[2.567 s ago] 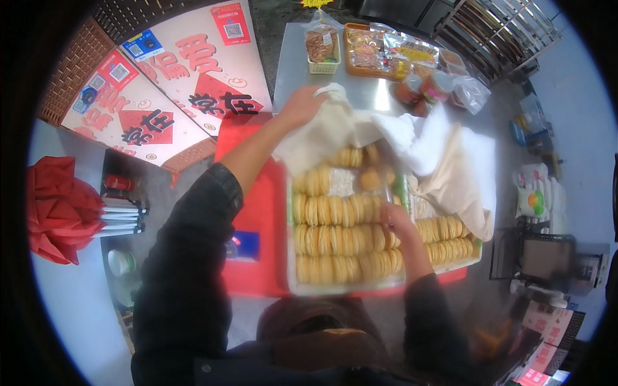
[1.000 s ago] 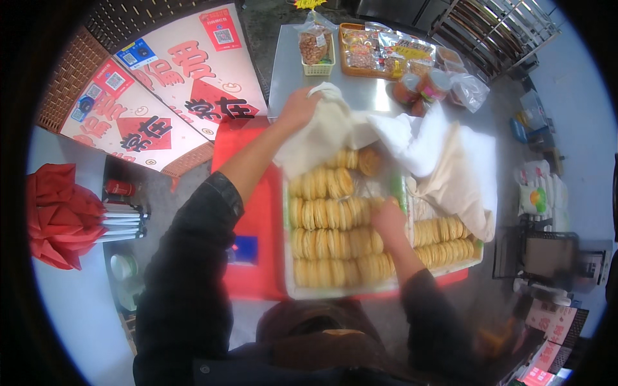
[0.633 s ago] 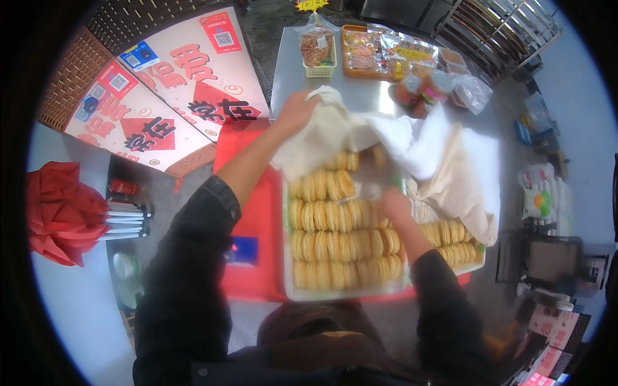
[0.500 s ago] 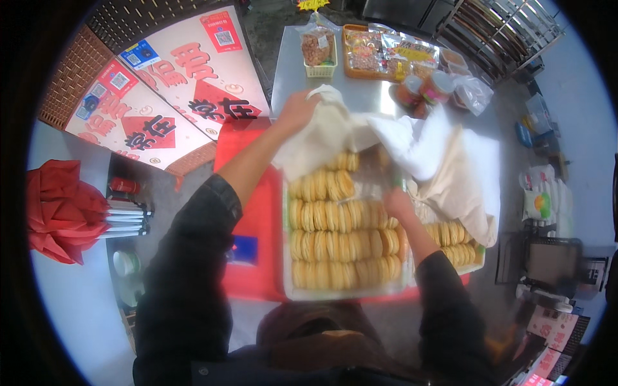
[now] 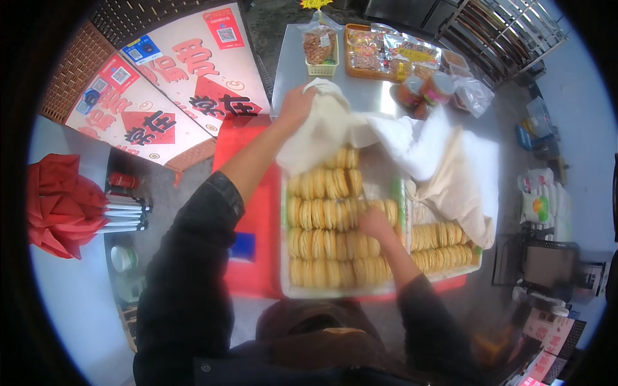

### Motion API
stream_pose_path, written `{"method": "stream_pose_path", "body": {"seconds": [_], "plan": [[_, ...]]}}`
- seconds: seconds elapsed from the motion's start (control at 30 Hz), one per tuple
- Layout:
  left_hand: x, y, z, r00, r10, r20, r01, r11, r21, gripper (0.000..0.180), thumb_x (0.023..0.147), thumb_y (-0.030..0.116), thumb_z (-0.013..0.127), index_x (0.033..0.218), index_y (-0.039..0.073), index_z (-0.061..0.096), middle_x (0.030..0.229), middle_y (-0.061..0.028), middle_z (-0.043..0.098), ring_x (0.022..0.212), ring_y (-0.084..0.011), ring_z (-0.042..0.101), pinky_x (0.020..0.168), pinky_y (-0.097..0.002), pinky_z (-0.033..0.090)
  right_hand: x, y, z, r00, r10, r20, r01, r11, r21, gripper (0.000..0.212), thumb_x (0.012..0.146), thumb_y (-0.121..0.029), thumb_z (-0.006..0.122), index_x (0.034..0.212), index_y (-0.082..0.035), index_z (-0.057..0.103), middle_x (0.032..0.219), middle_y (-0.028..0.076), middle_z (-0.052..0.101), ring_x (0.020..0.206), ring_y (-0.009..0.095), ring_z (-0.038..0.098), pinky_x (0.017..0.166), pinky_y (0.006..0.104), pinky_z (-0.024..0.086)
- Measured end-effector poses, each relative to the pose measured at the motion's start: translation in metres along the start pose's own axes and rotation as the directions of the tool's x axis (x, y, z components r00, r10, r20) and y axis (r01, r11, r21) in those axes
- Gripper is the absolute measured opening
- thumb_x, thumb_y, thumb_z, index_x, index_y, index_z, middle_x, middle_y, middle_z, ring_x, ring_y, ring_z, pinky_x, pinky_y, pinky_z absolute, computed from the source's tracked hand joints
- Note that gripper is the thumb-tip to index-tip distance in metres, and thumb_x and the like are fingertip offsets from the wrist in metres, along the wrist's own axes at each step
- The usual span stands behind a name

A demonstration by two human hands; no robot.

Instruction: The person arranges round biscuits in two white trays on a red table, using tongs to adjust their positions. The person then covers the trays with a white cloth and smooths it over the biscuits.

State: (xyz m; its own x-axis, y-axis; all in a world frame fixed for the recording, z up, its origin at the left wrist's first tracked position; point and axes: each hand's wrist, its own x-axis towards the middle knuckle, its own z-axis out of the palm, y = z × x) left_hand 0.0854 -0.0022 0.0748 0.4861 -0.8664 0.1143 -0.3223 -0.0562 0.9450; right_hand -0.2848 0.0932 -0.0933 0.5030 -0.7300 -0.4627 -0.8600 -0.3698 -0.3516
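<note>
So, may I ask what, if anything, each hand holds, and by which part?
The left hand holds the beige cloth by its lifted edge; the right hand is too blurred to tell.

beige cloth (image 5: 322,128): matt, creased fabric. round cakes (image 5: 322,244) look matt; desk (image 5: 367,94) is smooth metal with glossy highlights. small basket (image 5: 322,69): pale plastic; silvery pouch (image 5: 415,48): glossy, crinkled film.
</note>
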Motion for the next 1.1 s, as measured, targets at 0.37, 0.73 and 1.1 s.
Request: {"method": "stream_pose_path", "body": {"seconds": [0.37,0.73,1.1], "plan": [[-0.022,0.002,-0.035,0.997,-0.034,0.07,0.028,0.996,0.089,0.037,0.101,0.034,0.065,0.116,0.002,0.079,0.101,-0.0182,0.078,0.095,-0.0277,0.073,0.088,-0.0407,0.054,-0.036,-0.086,0.005,0.974,0.214,-0.068,-0.172,0.904,0.392,0.053,0.098,-0.036,0.063,0.114,0.015,0.064,0.105,0.038,0.072,0.1,0.049,0.073,0.089,0.0529,0.058],[-0.034,-0.007,-0.021,0.986,0.0,0.166,-0.038,0.973,0.226,0.04,0.101,0.037,0.066,0.122,0.004,0.078,0.108,-0.0201,0.079,0.098,-0.031,0.074,0.09,-0.042,0.054,-0.089,-0.073,-0.032,0.94,0.322,0.114,-0.306,0.643,0.702,0.05,0.098,-0.039,0.069,0.117,0.007,0.066,0.084,0.023,0.074,0.07,0.035,0.074,0.068,0.0453,0.058],[-0.013,0.007,-0.017,0.993,0.045,0.11,-0.058,0.99,0.125,0.042,0.101,0.035,0.065,0.129,0.005,0.074,0.112,-0.024,0.077,0.106,-0.0355,0.074,0.095,-0.0418,0.054,-0.055,-0.061,-0.046,0.934,0.326,-0.146,-0.18,0.783,0.595,0.065,0.098,-0.043,0.068,0.131,0.013,0.062,0.12,0.038,0.07,0.117,0.048,0.068,0.101,0.0503,0.053]]}}
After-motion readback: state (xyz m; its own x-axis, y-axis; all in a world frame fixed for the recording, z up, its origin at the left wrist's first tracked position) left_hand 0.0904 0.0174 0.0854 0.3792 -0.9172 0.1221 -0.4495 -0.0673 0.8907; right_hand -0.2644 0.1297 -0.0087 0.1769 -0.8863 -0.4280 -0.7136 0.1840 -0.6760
